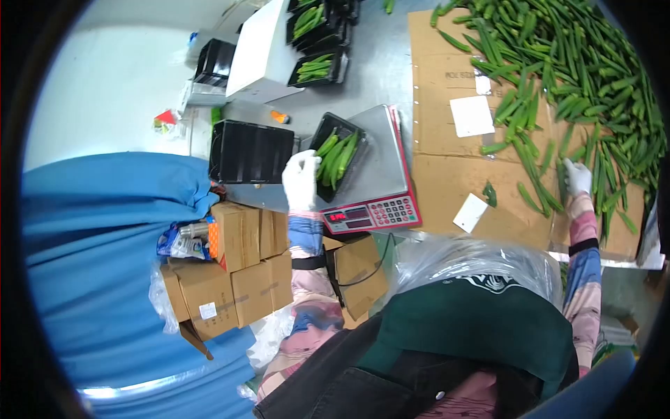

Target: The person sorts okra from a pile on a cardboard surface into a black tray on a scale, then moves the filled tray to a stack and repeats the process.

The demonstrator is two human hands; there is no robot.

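Note:
My left hand (301, 180), in a white glove, is at the left edge of a black tray (358, 155) on the scale. Its fingers are curled together, and what they grip, if anything, is hidden. Several green okra pods (338, 162) lie in that tray. The tray sits tilted on the metal pan of a red digital scale (377, 214) with a lit display. Far to the right, my gloved right hand (578, 179) is at the lower edge of a large okra heap (593, 77), fingers closed around an okra pod (562, 178).
Cardboard (447, 167) lies under the heap, with white cards (472, 116) on it. A stack of empty black trays (251, 152) stands left of the scale. Filled trays (317, 68) stand behind, beside a white box (262, 56). Cardboard boxes (241, 237) are at lower left.

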